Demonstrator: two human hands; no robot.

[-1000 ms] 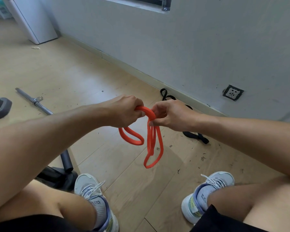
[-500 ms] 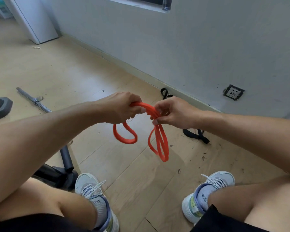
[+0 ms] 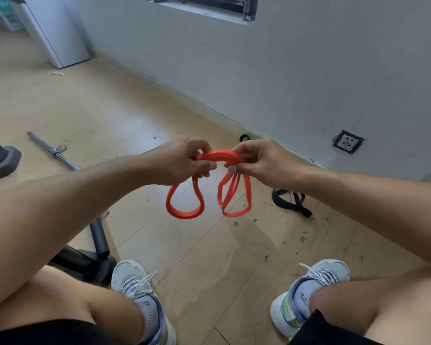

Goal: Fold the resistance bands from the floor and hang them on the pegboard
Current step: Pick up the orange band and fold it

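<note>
Above the floor [image 3: 110, 108], between our knees, we pinch the half-folded orange band [image 3: 219, 155] in left hand [image 3: 182, 160] and right hand [image 3: 261, 160]; black band [image 3: 289, 201] lies by the wall edge, nothing hung yet

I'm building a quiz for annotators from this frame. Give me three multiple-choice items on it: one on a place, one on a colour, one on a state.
1. Where does the black strap band lie?
A. on the wooden floor near the wall
B. on the person's knee
C. on the windowsill

2. What colour is the flat rubber band held in the hands?
A. blue
B. orange
C. green

3. How is the held band carried?
A. lying flat on the floor
B. gripped by one hand only
C. gripped by both hands, loops hanging

Key: 1 A, the black strap band rests on the wooden floor. 2 B, the orange band. 3 C, left hand and right hand both grip it.
</note>
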